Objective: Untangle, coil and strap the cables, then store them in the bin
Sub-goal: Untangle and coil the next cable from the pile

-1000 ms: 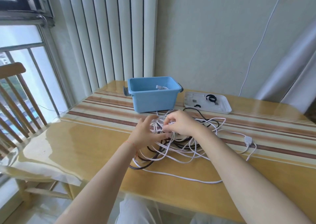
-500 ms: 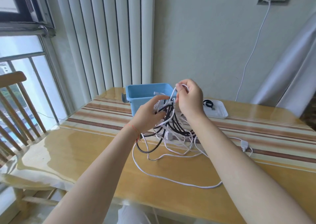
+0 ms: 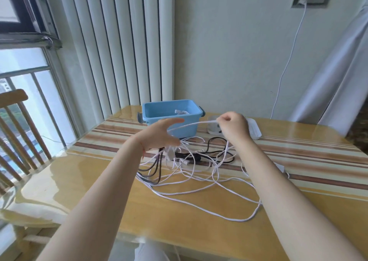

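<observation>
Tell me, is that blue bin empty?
Not empty. The blue bin stands open-topped, and something small and white, seemingly a cable, lies inside near its back wall.

hands [image 3: 159, 135] 2 | bin [image 3: 171, 117] 1 | lid [image 3: 253, 129] 1 | cables [image 3: 189, 167] several, count unclear

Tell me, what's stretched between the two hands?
A white cable spans the gap, seen in the head view. The right hand pinches one end, and it runs across to the left hand, in front of the blue bin.
</observation>
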Motion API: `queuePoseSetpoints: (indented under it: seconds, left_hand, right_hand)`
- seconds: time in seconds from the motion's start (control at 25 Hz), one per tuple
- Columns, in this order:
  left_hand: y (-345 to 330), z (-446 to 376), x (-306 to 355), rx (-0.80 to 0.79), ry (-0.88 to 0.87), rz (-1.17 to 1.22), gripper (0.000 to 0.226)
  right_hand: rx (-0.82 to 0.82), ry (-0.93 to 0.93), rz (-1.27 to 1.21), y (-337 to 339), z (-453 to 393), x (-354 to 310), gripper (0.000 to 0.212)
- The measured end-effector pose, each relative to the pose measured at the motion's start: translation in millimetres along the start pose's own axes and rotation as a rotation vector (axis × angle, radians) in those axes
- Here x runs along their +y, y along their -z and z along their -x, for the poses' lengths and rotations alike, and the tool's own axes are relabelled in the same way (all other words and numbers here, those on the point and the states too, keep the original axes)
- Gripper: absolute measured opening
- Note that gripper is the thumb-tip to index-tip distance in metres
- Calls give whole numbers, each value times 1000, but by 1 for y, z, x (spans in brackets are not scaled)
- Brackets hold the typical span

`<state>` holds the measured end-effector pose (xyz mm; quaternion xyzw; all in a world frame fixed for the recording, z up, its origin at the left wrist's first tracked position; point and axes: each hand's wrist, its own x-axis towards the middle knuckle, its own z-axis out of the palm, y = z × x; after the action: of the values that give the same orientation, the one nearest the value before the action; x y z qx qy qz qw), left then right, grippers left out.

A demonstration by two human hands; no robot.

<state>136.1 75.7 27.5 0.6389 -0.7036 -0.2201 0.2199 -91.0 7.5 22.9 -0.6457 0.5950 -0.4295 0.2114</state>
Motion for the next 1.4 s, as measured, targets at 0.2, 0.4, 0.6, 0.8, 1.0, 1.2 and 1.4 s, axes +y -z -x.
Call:
queuePoseSetpoints:
  seconds: [0.2,0.4,0.6,0.8,1.0,1.2,1.4]
  left_hand:
    - [-35,-18,-13,161,73,-417,27]
    - [-53,-15,0,411,-50,-95,13]
    - [-52,-7,36,496,-142,281,10]
    - [-57,-8,23,171,-71,315,9]
    - [-88,-13,56,-125,-18,752,25]
    - [-93,-28,52,-33,224,1744,40]
    - [-82,-41,21,376,281,2128,40]
  right_hand:
    - [-236,-3,222,6,11,5,37]
    - [-440,160,76,-20,33,-14,38]
    - [-478,95,-94,-35,39,-22,22]
    - [-340,6,-153,-1,24,-6,19]
    - [-388,51,-274,7,27,6,12]
    - [-342,-196,-161,24,23,29,19]
    - [-341,-267,-2,44,24,62,7]
